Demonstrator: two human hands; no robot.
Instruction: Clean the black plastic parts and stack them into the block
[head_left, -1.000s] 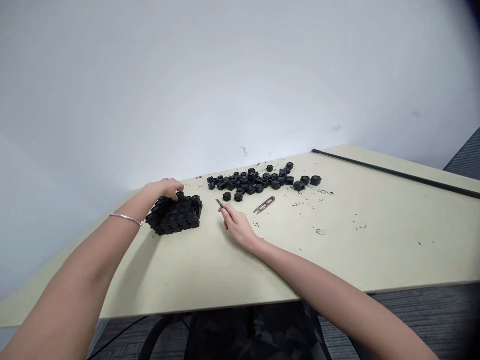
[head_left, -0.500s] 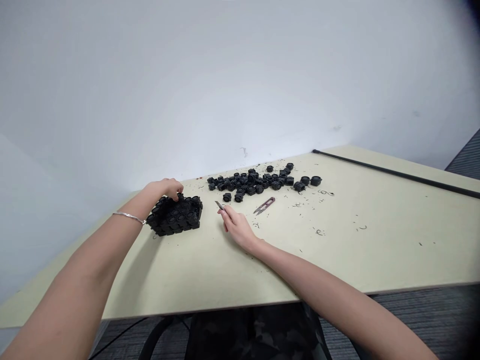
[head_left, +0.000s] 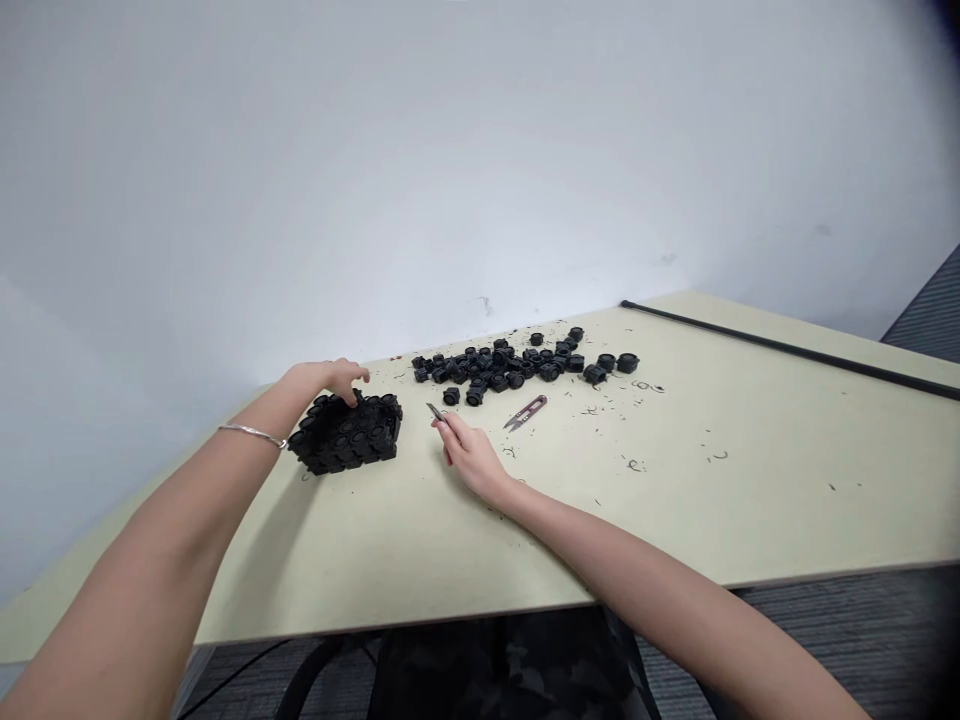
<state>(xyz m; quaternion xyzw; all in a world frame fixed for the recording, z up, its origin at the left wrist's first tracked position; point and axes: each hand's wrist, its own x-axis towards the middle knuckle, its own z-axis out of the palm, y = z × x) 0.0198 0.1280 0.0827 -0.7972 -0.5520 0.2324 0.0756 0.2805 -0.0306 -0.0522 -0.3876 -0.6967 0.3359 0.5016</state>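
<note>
At the left, my left hand (head_left: 341, 378) rests over the back of a stacked block of black plastic parts (head_left: 360, 440). Its thumb points down at the upper parts and the index finger is held apart from it; no part shows between them. My right hand (head_left: 469, 455) lies low over the table, its fingers closed round a slim pointed blade (head_left: 435, 412) that aims up and left. Most of the blade's handle is hidden in the hand. Just right of this hand lie small thread snips (head_left: 527, 411) with a dull purple-brown body.
A loose pile of black parts with round tops (head_left: 501, 368) spreads along the back of the pale table (head_left: 420, 550). Thin black shavings (head_left: 637, 464) are scattered at the right. A long black rod (head_left: 787, 350) lies along the right side. The wall (head_left: 450, 200) rises behind.
My left hand's fingers have parted slightly at the block's back edge. The right hand keeps hold of the blade and has barely moved. The view has shifted slightly.
</note>
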